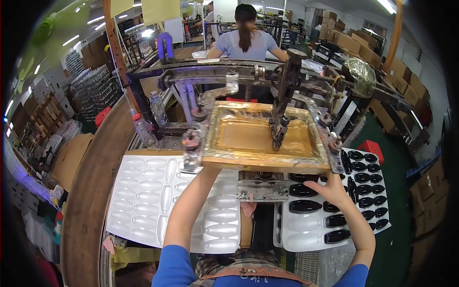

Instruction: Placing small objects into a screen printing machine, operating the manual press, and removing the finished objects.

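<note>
A screen-printing frame (265,161) with amber ink hangs in a metal press (210,69) before me. My left hand (209,173) reaches under its left part, fingers hidden; a white moulded tray (129,186) lies below that forearm. Beneath the frame's right end is my right hand (330,190), thumb stretched out toward glossy black oblong bottles (305,206), other fingers partly hidden. These bottles fill many hollows of the right-hand white tray (301,225). A stained metal fixture (262,191) sits between the trays, under the frame.
A person (246,40) in a pale top works beyond the press. A curved brown bench (79,201) runs along my left, with plastic bottles (143,131) beside the press. A red container (370,149) stands behind the right tray. Stacked cartons (356,43) line the right side.
</note>
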A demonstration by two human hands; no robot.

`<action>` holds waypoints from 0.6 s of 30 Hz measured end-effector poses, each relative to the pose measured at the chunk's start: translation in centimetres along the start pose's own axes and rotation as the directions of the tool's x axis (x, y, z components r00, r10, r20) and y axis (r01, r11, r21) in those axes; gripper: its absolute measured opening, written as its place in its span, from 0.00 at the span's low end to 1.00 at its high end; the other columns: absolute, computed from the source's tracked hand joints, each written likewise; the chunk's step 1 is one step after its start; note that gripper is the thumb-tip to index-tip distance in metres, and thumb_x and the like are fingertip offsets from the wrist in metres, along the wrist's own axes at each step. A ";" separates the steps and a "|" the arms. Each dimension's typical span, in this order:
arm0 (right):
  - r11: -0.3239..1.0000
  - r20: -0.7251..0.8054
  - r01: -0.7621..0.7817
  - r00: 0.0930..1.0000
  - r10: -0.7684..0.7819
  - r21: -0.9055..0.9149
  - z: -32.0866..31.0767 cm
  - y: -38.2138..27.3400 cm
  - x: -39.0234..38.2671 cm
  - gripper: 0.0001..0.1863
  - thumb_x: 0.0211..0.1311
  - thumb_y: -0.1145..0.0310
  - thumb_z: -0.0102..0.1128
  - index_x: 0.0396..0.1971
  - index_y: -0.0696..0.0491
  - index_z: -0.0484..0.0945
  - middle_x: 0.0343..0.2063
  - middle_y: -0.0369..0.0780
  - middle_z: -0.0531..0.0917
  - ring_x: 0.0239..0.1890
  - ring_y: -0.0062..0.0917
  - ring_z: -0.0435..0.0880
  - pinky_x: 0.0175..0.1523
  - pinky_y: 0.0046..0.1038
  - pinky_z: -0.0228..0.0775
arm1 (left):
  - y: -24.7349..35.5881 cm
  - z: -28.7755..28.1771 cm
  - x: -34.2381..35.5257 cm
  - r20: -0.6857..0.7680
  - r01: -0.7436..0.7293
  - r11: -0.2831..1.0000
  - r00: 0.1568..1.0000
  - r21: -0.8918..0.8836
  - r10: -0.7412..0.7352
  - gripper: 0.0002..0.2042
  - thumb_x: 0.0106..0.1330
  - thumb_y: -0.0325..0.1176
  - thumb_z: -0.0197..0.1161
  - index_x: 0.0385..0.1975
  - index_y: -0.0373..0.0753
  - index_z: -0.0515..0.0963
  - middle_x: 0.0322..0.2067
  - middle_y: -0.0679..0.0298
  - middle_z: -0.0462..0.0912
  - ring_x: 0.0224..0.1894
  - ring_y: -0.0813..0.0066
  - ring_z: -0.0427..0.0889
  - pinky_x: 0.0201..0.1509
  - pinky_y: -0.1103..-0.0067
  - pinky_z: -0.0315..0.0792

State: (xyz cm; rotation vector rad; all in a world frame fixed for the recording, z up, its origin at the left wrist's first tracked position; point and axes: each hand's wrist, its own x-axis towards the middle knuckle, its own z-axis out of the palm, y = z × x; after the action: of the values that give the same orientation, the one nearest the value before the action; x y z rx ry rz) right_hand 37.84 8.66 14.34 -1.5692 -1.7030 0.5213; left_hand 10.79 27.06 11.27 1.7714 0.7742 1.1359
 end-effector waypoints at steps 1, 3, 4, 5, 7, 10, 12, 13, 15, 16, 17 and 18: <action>0.996 0.007 0.043 0.999 -0.042 -0.078 0.3 0.0 0.6 0.30 0.45 0.63 0.66 0.49 0.57 0.67 0.50 0.43 0.69 0.49 0.26 0.69 0.49 0.24 0.64 | -0.2 0.2 0.7 -0.007 -0.002 0.998 1.000 -0.061 0.002 0.12 0.57 0.28 0.56 0.40 0.32 0.74 0.37 0.59 0.78 0.40 0.68 0.74 0.47 0.78 0.65; 0.993 0.091 0.071 0.994 -0.063 -0.092 1.7 -1.4 2.4 0.28 0.47 0.61 0.64 0.48 0.57 0.69 0.47 0.43 0.73 0.49 0.27 0.70 0.52 0.26 0.62 | -0.4 -1.4 0.6 -0.038 0.000 0.987 0.999 -0.161 -0.006 0.12 0.57 0.28 0.56 0.40 0.32 0.74 0.36 0.60 0.78 0.39 0.70 0.75 0.46 0.79 0.66; 0.999 0.115 0.030 0.993 -0.028 -0.019 2.6 -1.6 3.0 0.26 0.47 0.60 0.65 0.45 0.57 0.70 0.44 0.44 0.74 0.48 0.29 0.72 0.52 0.26 0.62 | -1.0 -1.5 0.5 -0.037 0.002 0.975 0.999 -0.224 -0.011 0.12 0.57 0.28 0.57 0.40 0.32 0.74 0.35 0.60 0.78 0.38 0.71 0.75 0.46 0.80 0.66; 0.998 0.142 -0.011 0.990 0.003 0.055 3.5 -1.8 3.7 0.25 0.46 0.59 0.66 0.42 0.58 0.72 0.41 0.44 0.76 0.46 0.30 0.73 0.52 0.27 0.62 | -1.2 -1.4 2.0 -0.038 0.005 0.959 0.999 -0.284 -0.017 0.12 0.57 0.28 0.57 0.39 0.32 0.74 0.35 0.61 0.78 0.38 0.72 0.75 0.45 0.80 0.67; 0.999 0.210 0.036 0.977 -0.037 0.006 4.8 -2.2 5.2 0.27 0.47 0.57 0.65 0.44 0.58 0.71 0.42 0.45 0.75 0.46 0.32 0.72 0.52 0.28 0.61 | -2.3 -4.1 0.8 -0.036 0.010 0.920 0.999 -0.392 -0.027 0.12 0.57 0.29 0.57 0.39 0.32 0.75 0.34 0.62 0.79 0.37 0.74 0.76 0.44 0.81 0.67; 0.973 0.260 0.179 0.956 -0.137 -0.145 7.1 -2.5 5.7 0.28 0.50 0.52 0.60 0.45 0.57 0.70 0.43 0.45 0.74 0.46 0.34 0.72 0.52 0.28 0.61 | -6.3 -6.6 0.1 -0.201 0.094 0.907 0.961 -0.411 -0.191 0.10 0.58 0.32 0.59 0.35 0.32 0.76 0.29 0.68 0.78 0.31 0.84 0.74 0.36 0.87 0.68; 0.946 0.207 0.237 0.959 -0.192 -0.219 7.8 -1.6 5.6 0.30 0.51 0.47 0.56 0.46 0.56 0.70 0.43 0.45 0.74 0.46 0.37 0.72 0.52 0.30 0.61 | -7.6 -7.6 -1.8 -0.257 0.100 0.958 0.951 -0.269 -0.172 0.10 0.59 0.32 0.59 0.33 0.32 0.76 0.27 0.67 0.78 0.28 0.84 0.74 0.34 0.87 0.69; 0.947 0.209 0.242 0.958 -0.198 -0.213 7.8 -1.6 5.6 0.30 0.51 0.47 0.56 0.46 0.56 0.70 0.43 0.45 0.74 0.46 0.37 0.72 0.52 0.30 0.61 | -9.2 -8.1 -2.6 -0.290 0.128 0.965 0.937 -0.229 -0.193 0.09 0.59 0.32 0.59 0.32 0.32 0.76 0.25 0.67 0.78 0.26 0.85 0.74 0.31 0.87 0.69; 0.974 0.330 0.182 0.935 -0.130 -0.132 7.2 -1.6 5.5 0.29 0.52 0.48 0.55 0.45 0.57 0.70 0.42 0.48 0.74 0.47 0.40 0.71 0.53 0.32 0.59 | -11.5 -7.9 -3.9 -0.333 0.221 0.965 0.907 -0.141 -0.257 0.09 0.58 0.32 0.59 0.29 0.31 0.76 0.20 0.66 0.77 0.21 0.83 0.74 0.27 0.87 0.70; 0.974 0.334 0.183 0.933 -0.131 -0.130 6.9 -2.0 5.1 0.29 0.52 0.48 0.55 0.45 0.57 0.70 0.42 0.48 0.74 0.47 0.40 0.71 0.53 0.32 0.59 | -12.6 -7.6 -4.4 -0.336 0.253 0.961 0.901 -0.113 -0.276 0.09 0.58 0.32 0.59 0.28 0.30 0.76 0.20 0.66 0.77 0.21 0.83 0.74 0.26 0.87 0.70; 0.965 0.307 0.167 0.946 -0.100 -0.201 6.2 -2.6 4.4 0.27 0.53 0.50 0.55 0.44 0.58 0.70 0.41 0.49 0.74 0.46 0.40 0.71 0.53 0.32 0.60 | -14.0 -7.3 -4.6 -0.337 0.283 0.955 0.894 -0.087 -0.295 0.10 0.58 0.33 0.59 0.28 0.30 0.76 0.19 0.65 0.77 0.21 0.83 0.74 0.25 0.87 0.70; 0.952 0.282 0.150 0.957 -0.072 -0.268 5.7 -3.0 3.7 0.24 0.55 0.53 0.54 0.42 0.59 0.71 0.40 0.50 0.75 0.46 0.41 0.72 0.52 0.32 0.60 | -15.0 -6.8 -4.7 -0.356 0.286 0.953 0.883 -0.104 -0.304 0.10 0.58 0.33 0.59 0.27 0.29 0.76 0.19 0.65 0.77 0.20 0.83 0.74 0.25 0.86 0.70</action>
State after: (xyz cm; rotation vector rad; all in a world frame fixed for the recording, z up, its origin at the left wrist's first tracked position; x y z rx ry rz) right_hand 31.70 12.85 13.87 -1.6464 -2.1427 0.4610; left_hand 1.98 31.82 -2.65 1.3523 1.1881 1.2791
